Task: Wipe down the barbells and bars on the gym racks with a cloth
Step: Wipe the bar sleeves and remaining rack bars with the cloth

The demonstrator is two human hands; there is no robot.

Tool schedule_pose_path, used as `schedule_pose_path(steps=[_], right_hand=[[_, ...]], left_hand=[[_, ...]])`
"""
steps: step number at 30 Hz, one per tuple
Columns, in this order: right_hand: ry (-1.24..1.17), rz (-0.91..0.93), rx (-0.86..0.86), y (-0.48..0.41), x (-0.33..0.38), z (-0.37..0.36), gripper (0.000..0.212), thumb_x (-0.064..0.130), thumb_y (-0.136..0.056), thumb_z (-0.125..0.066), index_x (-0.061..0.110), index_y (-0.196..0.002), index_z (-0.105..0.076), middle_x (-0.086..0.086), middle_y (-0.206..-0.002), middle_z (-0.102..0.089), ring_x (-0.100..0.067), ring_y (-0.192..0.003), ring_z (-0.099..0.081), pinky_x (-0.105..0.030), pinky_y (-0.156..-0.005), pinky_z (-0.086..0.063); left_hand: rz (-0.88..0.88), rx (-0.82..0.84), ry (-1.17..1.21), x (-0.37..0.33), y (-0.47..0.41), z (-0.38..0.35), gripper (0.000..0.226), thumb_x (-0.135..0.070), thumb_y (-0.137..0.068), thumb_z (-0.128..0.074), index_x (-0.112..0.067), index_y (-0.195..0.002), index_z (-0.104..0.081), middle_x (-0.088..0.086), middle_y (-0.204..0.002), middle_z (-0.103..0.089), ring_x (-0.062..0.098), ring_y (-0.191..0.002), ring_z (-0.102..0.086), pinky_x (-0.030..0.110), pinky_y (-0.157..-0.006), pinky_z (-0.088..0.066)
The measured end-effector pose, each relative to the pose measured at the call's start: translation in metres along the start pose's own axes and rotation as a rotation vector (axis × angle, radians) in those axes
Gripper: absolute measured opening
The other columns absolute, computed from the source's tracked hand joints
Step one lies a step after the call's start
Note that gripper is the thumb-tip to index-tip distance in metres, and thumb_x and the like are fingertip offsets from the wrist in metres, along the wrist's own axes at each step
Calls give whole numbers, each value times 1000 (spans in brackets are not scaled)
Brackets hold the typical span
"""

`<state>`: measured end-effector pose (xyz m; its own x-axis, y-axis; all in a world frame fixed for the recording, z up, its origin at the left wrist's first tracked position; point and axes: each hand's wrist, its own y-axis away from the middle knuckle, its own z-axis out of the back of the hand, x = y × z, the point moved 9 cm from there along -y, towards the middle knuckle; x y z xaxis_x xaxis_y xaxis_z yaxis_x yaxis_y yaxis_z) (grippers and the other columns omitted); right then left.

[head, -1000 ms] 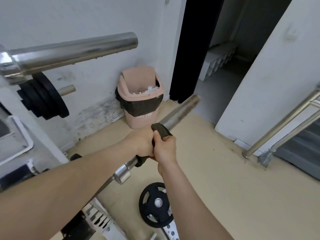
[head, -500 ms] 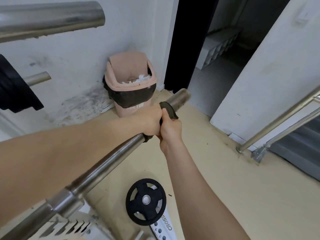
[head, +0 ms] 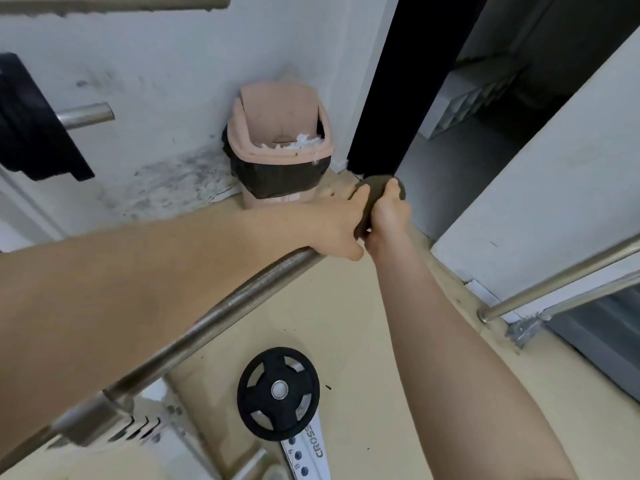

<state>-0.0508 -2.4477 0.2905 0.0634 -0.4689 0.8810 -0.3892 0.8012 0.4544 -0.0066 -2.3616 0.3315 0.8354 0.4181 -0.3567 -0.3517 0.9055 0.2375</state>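
Observation:
A steel barbell sleeve (head: 221, 317) runs from the lower left up to the middle of the view. A dark olive cloth (head: 375, 194) is wrapped over its far end. My left hand (head: 334, 226) grips the cloth and bar from the left side. My right hand (head: 389, 216) grips the same cloth from the right, thumb over the top. The tip of the bar is hidden under the cloth and both hands. A second steel bar (head: 114, 1) crosses the top left edge.
A pink bin (head: 277, 147) with a black liner stands in the corner by a dark doorway. A black weight plate (head: 277, 393) lies on the floor below the bar. Black plates (head: 31, 133) hang on a peg at left. Steel rails (head: 561, 282) slant at right.
Both hands have slid the cloth outward along the sleeve to its far end. The bare bar end seen earlier is now covered. The view has tipped downward.

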Motion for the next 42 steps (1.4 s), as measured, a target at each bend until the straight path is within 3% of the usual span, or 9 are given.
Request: schedule_pose_path(steps=[4,11,14,17,21,24,29,36,42], right_hand=[[-55,30,-78,22,-18,-10,45,45,-89,-62,14,-120,-53,-3,-102,-64,-21,-90,-64,-40,-87,-56],[-196,-82,106,157,-136,-56,64,39,-77,-74,21,-130,-44,1,-114,-65,-16,-100,-66,-41,-93,-55],[-201,-110,133,174,-150,-66,53,32,-75,-76,19,-120,-51,-2,-108,-68,-17,-95,-69,-43,-90,-56],[-237,-88,27,133,-112,-54,46,27,-72,-80,14,-111,-61,-5,-102,-71,-22,-91,-70,-44,-86,-58],[-202,-68,-12,45,-40,-27,36,33,-79,-77,15,-107,-64,-8,-106,-73,-23,-87,-71,-44,-81,-59],[-173,-70,-21,1,-1,-8,35,47,-86,-68,16,-100,-57,-5,-94,-69,-23,-79,-68,-42,-74,-59],[-362,-70,45,15,-25,-15,63,63,-87,-57,14,-126,-58,-6,-107,-72,-25,-93,-71,-47,-81,-59],[-318,-202,174,128,-126,-57,50,33,-76,-79,21,-119,-58,-5,-109,-71,-26,-96,-71,-50,-83,-59],[-153,-103,-4,39,-38,-22,37,29,-71,-80,13,-100,-65,-7,-100,-73,-26,-84,-71,-47,-79,-60]], left_hand=[[175,95,11,39,80,-2,70,-47,-76,-67,-6,-126,-40,6,-96,-60,21,-85,-60,36,-75,-54],[484,-44,-291,70,215,-24,63,-44,-78,-62,-15,-126,-32,-2,-95,-48,16,-72,-51,28,-55,-41],[423,-44,-248,79,213,-26,57,-29,-79,-56,-8,-127,-34,-4,-79,-53,15,-65,-53,28,-52,-43],[417,97,58,91,210,-33,34,-32,-71,-68,-17,-92,-45,-4,-76,-54,8,-64,-53,20,-50,-39],[414,137,337,93,209,-39,32,-21,-64,-73,-18,-83,-47,-5,-70,-55,4,-53,-51,17,-46,-38],[432,162,475,93,207,-43,30,-14,-65,-72,-14,-84,-49,-2,-68,-54,3,-48,-50,19,-48,-43],[449,247,561,90,206,-42,35,-7,-68,-74,-10,-98,-55,10,-80,-64,14,-60,-66,26,-51,-54],[459,324,683,89,205,-46,31,6,-73,-67,0,-100,-54,13,-69,-65,19,-59,-67,27,-49,-52],[434,236,604,91,204,-44,35,-3,-64,-73,-5,-97,-60,7,-75,-66,12,-60,-66,21,-52,-49]])
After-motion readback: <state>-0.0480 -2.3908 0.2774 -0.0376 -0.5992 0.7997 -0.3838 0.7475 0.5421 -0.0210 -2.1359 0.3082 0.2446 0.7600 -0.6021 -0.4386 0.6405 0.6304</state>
